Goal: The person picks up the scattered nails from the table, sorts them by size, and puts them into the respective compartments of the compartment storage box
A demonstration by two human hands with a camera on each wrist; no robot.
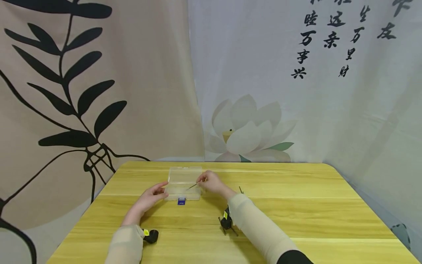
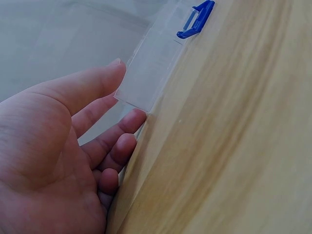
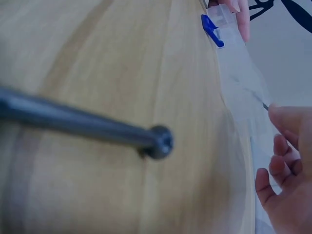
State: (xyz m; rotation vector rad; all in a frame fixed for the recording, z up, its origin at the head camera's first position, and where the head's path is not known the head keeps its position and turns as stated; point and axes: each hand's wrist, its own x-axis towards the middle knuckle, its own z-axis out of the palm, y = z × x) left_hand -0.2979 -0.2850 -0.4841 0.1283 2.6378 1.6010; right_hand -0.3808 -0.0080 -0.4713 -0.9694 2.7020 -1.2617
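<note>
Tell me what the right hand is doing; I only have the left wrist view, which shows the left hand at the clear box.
Observer: In the head view, the right hand pinches a thin dark rod.
Operator: Good. My view doesn't show me how the lid stands. Open or closed?
Observer: Open. The lid is swung up at the far side of the clear box, opposite the blue latch.
Operator: And what's around the right wrist?
Observer: A black device with a yellow label sits beside the right sleeve.
</note>
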